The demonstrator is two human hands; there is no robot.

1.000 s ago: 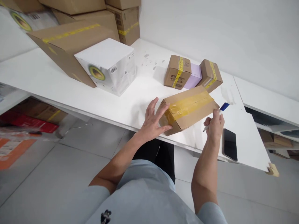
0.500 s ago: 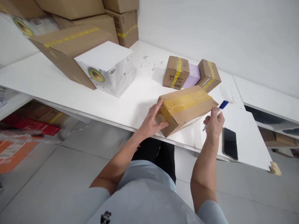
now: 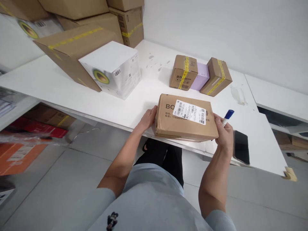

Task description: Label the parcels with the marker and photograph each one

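Between my two hands is a brown cardboard box (image 3: 185,130), its face with a white shipping label (image 3: 190,111) and black print turned up. My left hand (image 3: 148,119) grips the box's left end, with some fingers hidden behind it. At the right end, my right hand (image 3: 224,130) presses against the box and also holds a white marker (image 3: 225,122) with a blue end, pointing up and right. A black phone (image 3: 242,147) lies on the white table just right of my right hand.
Behind stand two small taped cartons (image 3: 184,72) (image 3: 218,77) with a lilac box (image 3: 201,77) between them. A white box (image 3: 112,69) and larger brown cartons (image 3: 72,41) are stacked at left. The white table's (image 3: 115,110) front edge runs close to my body.
The box has been turned over: the yellow-taped side was up, now the labelled side is. My right hand has moved onto the box's right end, still with the marker.
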